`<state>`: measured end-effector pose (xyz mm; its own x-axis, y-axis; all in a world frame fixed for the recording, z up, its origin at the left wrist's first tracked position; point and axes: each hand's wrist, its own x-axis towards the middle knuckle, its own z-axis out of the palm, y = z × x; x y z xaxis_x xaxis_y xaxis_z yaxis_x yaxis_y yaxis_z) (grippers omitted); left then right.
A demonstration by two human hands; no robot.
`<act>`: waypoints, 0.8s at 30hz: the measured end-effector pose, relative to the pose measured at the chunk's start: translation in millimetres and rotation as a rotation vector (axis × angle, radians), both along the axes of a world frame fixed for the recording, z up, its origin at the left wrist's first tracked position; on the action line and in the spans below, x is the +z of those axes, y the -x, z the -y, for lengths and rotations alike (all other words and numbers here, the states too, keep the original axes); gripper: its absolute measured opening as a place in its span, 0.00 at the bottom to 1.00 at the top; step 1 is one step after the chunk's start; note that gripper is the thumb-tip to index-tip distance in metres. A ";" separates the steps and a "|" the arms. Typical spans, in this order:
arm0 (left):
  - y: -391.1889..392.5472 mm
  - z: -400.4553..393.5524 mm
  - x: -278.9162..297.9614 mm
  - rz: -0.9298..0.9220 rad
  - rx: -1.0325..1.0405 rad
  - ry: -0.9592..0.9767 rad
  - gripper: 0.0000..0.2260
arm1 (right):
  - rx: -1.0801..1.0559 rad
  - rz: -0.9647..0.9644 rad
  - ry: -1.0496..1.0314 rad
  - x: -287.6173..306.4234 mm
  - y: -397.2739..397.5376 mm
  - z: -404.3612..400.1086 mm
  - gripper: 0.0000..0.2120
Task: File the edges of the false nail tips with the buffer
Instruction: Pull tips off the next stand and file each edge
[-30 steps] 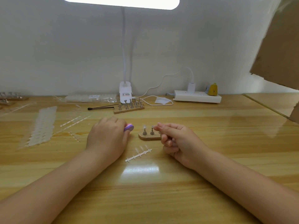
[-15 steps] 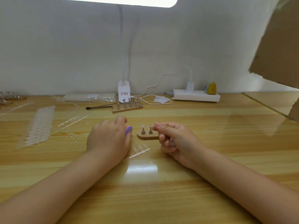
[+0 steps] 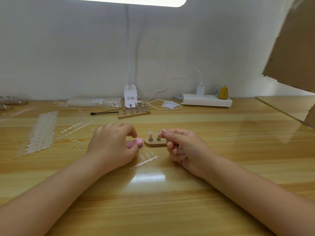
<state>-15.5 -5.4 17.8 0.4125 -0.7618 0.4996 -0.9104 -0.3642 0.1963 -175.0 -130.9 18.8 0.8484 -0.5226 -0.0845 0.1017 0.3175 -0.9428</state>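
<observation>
The left hand (image 3: 111,147) lies palm down on the desk (image 3: 221,150), its fingers (image 3: 132,132) loosely bent and lifted a little above the buffer (image 3: 134,143), a pink and purple block that lies flat on the desk just under and in front of those fingertips. Whether any finger touches the buffer cannot be told; none is curled round it.

The right hand (image 3: 185,147) rests on its outer edge with the fingers curled in. Its thumb and forefinger meet at the tip, right beside the nearer of two small metal pegs on a wooden stand (image 3: 154,143). Something small may be pinched there, yet it is too tiny to be sure of. The stand sits between the two hands, touching the right hand's fingers on one side and just beside the buffer on the other. Each peg carries a clear nail tip (image 3: 150,132) on top.

Nearer the person than both sets of fingers lies a short strip of nail tips (image 3: 144,160), slanted on the desk, apart from either hand.

Beyond the left fingers, well apart, stand a larger peg holder (image 3: 134,111), a black-tipped stick (image 3: 104,112) and the lamp base (image 3: 130,97). Out past the left hand's knuckles are long sheets of nail tips (image 3: 42,132). A power strip (image 3: 206,100) lies far beyond the right fingers, by the wall
</observation>
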 end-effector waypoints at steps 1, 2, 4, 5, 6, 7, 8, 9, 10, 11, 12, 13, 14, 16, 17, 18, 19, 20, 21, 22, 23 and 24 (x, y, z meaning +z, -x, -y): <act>-1.5 -0.6 0.0 -0.005 -0.010 0.001 0.08 | 0.001 0.000 0.001 -0.1 -0.1 0.4 0.10; -2.2 -1.0 -0.1 -0.010 -0.025 -0.005 0.09 | 0.003 0.001 0.002 -0.2 0.0 0.7 0.09; -1.9 -0.9 -1.4 -0.005 -0.063 -0.008 0.12 | 0.009 0.005 0.001 -0.5 0.1 1.4 0.10; -1.4 -0.3 -2.3 0.004 -0.081 0.021 0.13 | 0.013 0.006 0.001 -0.7 0.2 1.5 0.10; -0.7 0.2 -2.9 0.011 -0.104 0.078 0.13 | 0.015 0.007 0.001 -0.9 0.3 1.4 0.10; 1.0 0.3 -2.3 0.009 -0.140 0.156 0.13 | 0.017 0.008 0.001 -1.0 0.4 1.3 0.10; 4.3 0.2 -0.4 -0.004 -0.190 0.245 0.11 | 0.017 0.010 0.001 -1.0 0.5 1.2 0.11; 9.3 0.8 2.2 -0.019 -0.256 0.339 0.09 | 0.016 0.014 0.000 -0.9 0.3 1.0 0.11; 15.7 1.3 4.5 -0.026 -0.327 0.426 0.08 | 0.014 0.018 0.001 -0.7 0.4 0.9 0.10; 22.7 2.3 6.3 -0.025 -0.404 0.495 0.07 | 0.014 0.024 0.003 -0.4 0.2 0.8 0.10; 28.8 3.3 6.5 -0.016 -0.486 0.539 0.07 | 0.017 0.031 0.005 -0.3 0.4 0.7 0.09; 33.3 4.3 5.6 0.004 -0.564 0.555 0.08 | 0.024 0.038 0.007 0.0 0.7 0.4 0.07; 35.7 5.1 3.5 0.031 -0.616 0.545 0.09 | 0.035 0.046 0.010 0.3 1.2 0.1 0.06; 33.7 5.4 -1.2 0.054 -0.606 0.471 0.10 | 0.064 0.057 0.020 1.0 2.2 -0.6 0.05; 30.4 5.0 -2.5 0.049 -0.562 0.435 0.10 | 0.072 0.061 0.024 1.4 2.8 -0.6 0.05; 26.8 4.5 -3.3 0.049 -0.511 0.409 0.10 | 0.072 0.063 0.023 1.7 3.0 -0.5 0.06; 24.0 4.0 -3.7 0.053 -0.473 0.398 0.10 | 0.067 0.065 0.022 1.7 3.1 -0.3 0.06; 23.4 3.3 -3.3 0.054 -0.461 0.401 0.11 | 0.062 0.069 0.023 1.6 3.1 -0.3 0.06; 24.9 2.7 -2.1 0.056 -0.483 0.416 0.11 | 0.061 0.074 0.026 1.2 2.7 -0.7 0.05; 27.9 2.5 -0.8 0.063 -0.527 0.436 0.10 | 0.061 0.081 0.028 0.9 2.5 -1.2 0.04; 31.3 2.9 0.0 0.076 -0.577 0.445 0.10 | 0.063 0.089 0.028 0.7 2.4 -1.3 0.03; 34.1 3.7 0.1 0.092 -0.613 0.436 0.09 | 0.067 0.095 0.026 0.5 2.5 -1.2 0.03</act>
<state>-49.6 -9.1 17.9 -0.0790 -0.5671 0.8199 -0.9445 0.3057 0.1204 -177.5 -129.7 19.3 0.8850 -0.4656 0.0106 0.1702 0.3020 -0.9380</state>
